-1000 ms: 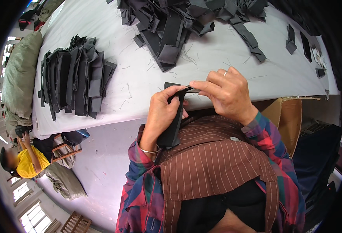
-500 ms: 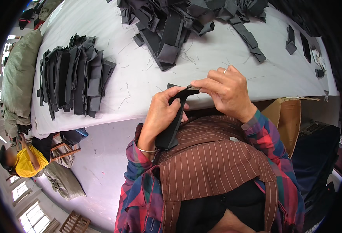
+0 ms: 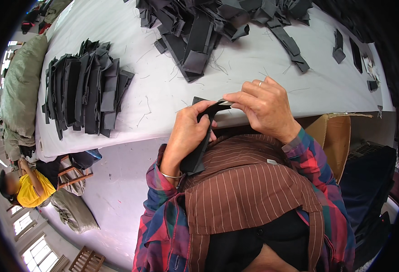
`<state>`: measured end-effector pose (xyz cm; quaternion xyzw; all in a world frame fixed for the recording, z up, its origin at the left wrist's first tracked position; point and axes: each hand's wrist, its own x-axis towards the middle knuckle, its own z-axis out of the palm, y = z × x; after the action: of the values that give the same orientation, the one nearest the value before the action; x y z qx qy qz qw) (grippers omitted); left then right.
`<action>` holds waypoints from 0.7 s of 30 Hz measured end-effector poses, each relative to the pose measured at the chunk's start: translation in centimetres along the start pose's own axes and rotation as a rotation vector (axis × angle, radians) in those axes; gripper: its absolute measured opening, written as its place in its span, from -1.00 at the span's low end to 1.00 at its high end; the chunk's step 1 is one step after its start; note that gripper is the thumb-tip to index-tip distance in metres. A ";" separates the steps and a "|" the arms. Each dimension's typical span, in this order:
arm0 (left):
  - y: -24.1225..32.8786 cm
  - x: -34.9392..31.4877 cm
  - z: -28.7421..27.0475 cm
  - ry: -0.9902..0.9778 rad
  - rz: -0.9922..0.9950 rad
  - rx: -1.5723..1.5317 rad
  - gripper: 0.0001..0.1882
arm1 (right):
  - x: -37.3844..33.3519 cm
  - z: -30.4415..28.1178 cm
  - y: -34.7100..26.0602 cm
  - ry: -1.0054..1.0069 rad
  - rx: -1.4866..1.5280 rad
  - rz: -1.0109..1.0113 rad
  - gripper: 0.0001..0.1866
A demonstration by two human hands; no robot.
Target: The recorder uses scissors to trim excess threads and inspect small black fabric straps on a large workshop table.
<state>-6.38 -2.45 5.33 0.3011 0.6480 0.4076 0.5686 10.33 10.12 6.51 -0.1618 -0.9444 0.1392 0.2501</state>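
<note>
A black fabric strip (image 3: 196,159) is held between my hands at the near edge of the white-covered table (image 3: 163,97). My left hand (image 3: 190,129) is closed round its middle, thumb pressed on top, and the lower end hangs down against the brown striped apron (image 3: 249,195). With thumb and forefinger, my right hand (image 3: 260,106) pinches the strip's upper end, where a lighter edge shows. Beyond my hands lies a loose heap of dark fabric pieces (image 3: 199,41). To the left, a row of similar strips (image 3: 84,93) lies side by side in a neat stack.
A cardboard box (image 3: 333,140) stands below the table edge on the right. Along the table's left side rests a large grey-green sack (image 3: 25,86). A person in a yellow top (image 3: 34,188) sits at the far left. Loose threads (image 3: 145,111) litter the table.
Almost nothing differs. Both hands keep the same hold on the fabric strip, and the strip's pinched end has shifted very slightly.
</note>
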 end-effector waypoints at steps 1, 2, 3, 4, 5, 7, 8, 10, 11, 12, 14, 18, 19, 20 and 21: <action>0.0 0.0 0.0 -0.001 -0.001 -0.005 -0.65 | 0.0 -0.1 0.0 0.000 0.000 0.000 -0.80; 0.0 0.0 0.0 -0.003 -0.001 -0.009 -0.65 | 0.0 -0.1 -0.1 -0.007 -0.001 0.002 -0.80; 0.0 0.0 0.0 -0.003 -0.001 -0.009 -0.65 | 0.1 -0.2 -0.1 -0.013 -0.003 0.005 -0.80; 0.1 0.0 0.0 -0.004 -0.003 0.004 -0.65 | 0.1 -0.2 -0.1 -0.013 -0.003 0.005 -0.80; 0.1 0.0 0.0 -0.004 -0.004 0.017 -0.64 | 0.1 -0.2 -0.1 -0.008 -0.010 -0.001 -0.80; 0.0 0.0 -0.1 -0.005 -0.003 0.014 -0.64 | 0.1 -0.3 -0.1 -0.003 -0.017 -0.007 -0.80; 0.0 0.0 -0.1 -0.006 -0.001 0.011 -0.64 | 0.2 -0.3 -0.1 -0.005 -0.006 -0.004 -0.80; 0.2 0.0 -0.1 -0.009 0.001 0.032 -0.64 | 0.2 -0.3 -0.1 -0.007 0.004 0.002 -0.79; 0.3 0.0 -0.1 -0.011 0.003 0.054 -0.64 | 0.2 -0.2 0.0 -0.002 -0.004 -0.006 -0.80; 0.3 0.0 -0.1 -0.010 0.003 0.053 -0.64 | 0.3 -0.2 0.0 0.003 -0.010 -0.015 -0.81; 0.3 0.0 -0.1 -0.009 0.004 0.062 -0.64 | 0.2 -0.1 0.1 0.003 -0.009 -0.018 -0.82; 0.4 0.0 -0.2 -0.021 0.003 0.061 -0.64 | 0.3 0.0 0.3 0.012 -0.040 -0.014 -0.83; 0.3 0.1 -0.2 -0.036 -0.004 0.026 -0.64 | 0.4 -0.1 0.3 0.012 -0.039 -0.014 -0.83; 0.2 0.1 -0.3 -0.052 -0.012 -0.008 -0.64 | 0.4 -0.1 0.3 0.021 -0.021 0.021 -0.83; 0.2 0.2 -0.4 -0.051 -0.012 -0.008 -0.64 | 0.4 -0.2 0.3 0.030 -0.003 0.055 -0.82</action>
<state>-6.80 -2.30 5.40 0.3052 0.6332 0.3991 0.5887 10.13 10.57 6.75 -0.1903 -0.9359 0.1419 0.2602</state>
